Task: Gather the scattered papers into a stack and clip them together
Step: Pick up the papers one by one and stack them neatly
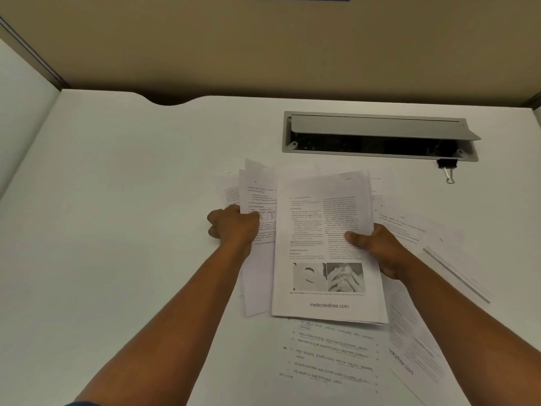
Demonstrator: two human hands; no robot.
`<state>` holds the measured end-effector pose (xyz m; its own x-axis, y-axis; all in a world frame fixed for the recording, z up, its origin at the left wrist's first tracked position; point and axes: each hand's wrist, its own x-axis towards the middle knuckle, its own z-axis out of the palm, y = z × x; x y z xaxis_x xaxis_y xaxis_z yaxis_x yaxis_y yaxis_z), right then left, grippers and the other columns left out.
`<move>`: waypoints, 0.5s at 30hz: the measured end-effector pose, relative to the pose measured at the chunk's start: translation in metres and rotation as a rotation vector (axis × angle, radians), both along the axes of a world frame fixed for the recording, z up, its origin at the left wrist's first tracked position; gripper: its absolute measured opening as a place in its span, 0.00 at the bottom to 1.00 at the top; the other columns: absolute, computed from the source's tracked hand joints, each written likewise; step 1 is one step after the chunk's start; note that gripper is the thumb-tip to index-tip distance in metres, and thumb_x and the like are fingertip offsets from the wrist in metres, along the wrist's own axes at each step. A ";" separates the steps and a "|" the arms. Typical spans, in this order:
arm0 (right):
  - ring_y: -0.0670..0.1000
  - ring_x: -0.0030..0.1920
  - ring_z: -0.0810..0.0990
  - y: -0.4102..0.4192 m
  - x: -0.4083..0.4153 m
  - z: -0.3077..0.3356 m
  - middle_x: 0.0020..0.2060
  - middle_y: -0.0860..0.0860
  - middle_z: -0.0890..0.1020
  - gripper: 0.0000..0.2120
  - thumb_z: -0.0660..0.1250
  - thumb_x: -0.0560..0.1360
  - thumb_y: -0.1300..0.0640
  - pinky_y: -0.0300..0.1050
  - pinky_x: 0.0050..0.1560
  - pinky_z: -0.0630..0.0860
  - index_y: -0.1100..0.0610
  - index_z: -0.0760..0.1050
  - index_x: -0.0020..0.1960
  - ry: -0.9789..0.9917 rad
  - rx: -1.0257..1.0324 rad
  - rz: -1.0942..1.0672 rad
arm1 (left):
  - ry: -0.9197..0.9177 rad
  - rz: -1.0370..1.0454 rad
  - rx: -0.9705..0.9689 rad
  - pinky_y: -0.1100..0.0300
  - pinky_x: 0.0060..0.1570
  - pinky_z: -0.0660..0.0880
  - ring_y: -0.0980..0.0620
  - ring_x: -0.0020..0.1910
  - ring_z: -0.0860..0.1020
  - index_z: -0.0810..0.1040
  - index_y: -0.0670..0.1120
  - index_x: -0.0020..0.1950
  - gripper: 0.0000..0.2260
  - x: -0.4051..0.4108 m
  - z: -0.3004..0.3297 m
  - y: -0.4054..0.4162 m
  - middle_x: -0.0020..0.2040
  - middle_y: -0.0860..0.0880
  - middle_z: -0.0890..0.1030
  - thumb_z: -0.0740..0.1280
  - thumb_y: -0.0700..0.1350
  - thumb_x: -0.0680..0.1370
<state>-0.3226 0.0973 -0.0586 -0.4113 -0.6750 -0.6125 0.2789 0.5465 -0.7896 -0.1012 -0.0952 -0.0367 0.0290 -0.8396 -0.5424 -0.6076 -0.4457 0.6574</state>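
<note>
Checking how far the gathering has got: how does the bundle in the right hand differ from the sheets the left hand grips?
The bundle in the right hand, the two-photo bundle, is fairly squared and lies on top; the left-hand sheets are fanned, with corners offset, partly tucked under it. The bundle's top page shows two columns and two photos; the left hand's top sheet shows a table. Both are white printed paper, not yet clipped.

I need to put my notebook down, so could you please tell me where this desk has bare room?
The white desk is bare left of the left hand, out to its left edge, and behind the papers left of the grey cable tray. Crowded: loose printed sheets cover the centre and right, and a black binder clip lies by the tray's right end.
</note>
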 end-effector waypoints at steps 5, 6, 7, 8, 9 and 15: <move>0.56 0.55 0.84 0.000 0.004 -0.004 0.56 0.54 0.85 0.20 0.71 0.77 0.56 0.57 0.59 0.80 0.59 0.77 0.67 0.060 0.029 0.026 | 0.083 0.053 0.110 0.54 0.44 0.82 0.43 0.55 0.77 0.75 0.50 0.46 0.10 -0.005 0.012 0.000 0.60 0.47 0.63 0.76 0.42 0.74; 0.56 0.55 0.84 0.000 0.004 -0.004 0.56 0.54 0.85 0.19 0.71 0.77 0.56 0.56 0.58 0.80 0.59 0.77 0.67 0.069 0.029 0.030 | 0.058 0.041 0.108 0.55 0.42 0.81 0.44 0.55 0.75 0.76 0.50 0.47 0.09 -0.006 0.015 0.000 0.61 0.45 0.65 0.74 0.43 0.74; 0.55 0.54 0.84 0.000 0.005 -0.004 0.56 0.54 0.85 0.19 0.71 0.77 0.56 0.55 0.57 0.81 0.59 0.77 0.67 0.078 0.028 0.035 | 0.013 0.018 0.093 0.57 0.38 0.77 0.45 0.56 0.72 0.76 0.51 0.50 0.07 -0.005 0.016 0.000 0.60 0.45 0.66 0.72 0.44 0.75; 0.55 0.54 0.84 0.000 0.006 -0.004 0.56 0.54 0.85 0.19 0.71 0.77 0.56 0.54 0.56 0.81 0.58 0.77 0.67 0.085 0.029 0.039 | -0.030 -0.008 0.081 0.59 0.36 0.73 0.46 0.55 0.68 0.76 0.51 0.52 0.07 -0.005 0.017 0.001 0.59 0.45 0.66 0.70 0.45 0.76; 0.55 0.54 0.84 0.000 0.006 -0.004 0.56 0.54 0.85 0.19 0.71 0.77 0.56 0.53 0.55 0.82 0.58 0.77 0.67 0.090 0.031 0.042 | -0.054 -0.028 0.074 0.59 0.37 0.71 0.46 0.54 0.65 0.75 0.52 0.53 0.07 -0.006 0.018 0.003 0.58 0.45 0.65 0.68 0.45 0.77; 0.55 0.53 0.84 0.001 0.007 -0.001 0.55 0.53 0.85 0.18 0.70 0.78 0.55 0.49 0.51 0.82 0.58 0.77 0.66 0.104 0.045 0.056 | 0.090 0.026 0.124 0.55 0.42 0.82 0.47 0.46 0.75 0.74 0.43 0.59 0.12 -0.009 0.016 0.005 0.61 0.45 0.61 0.68 0.38 0.76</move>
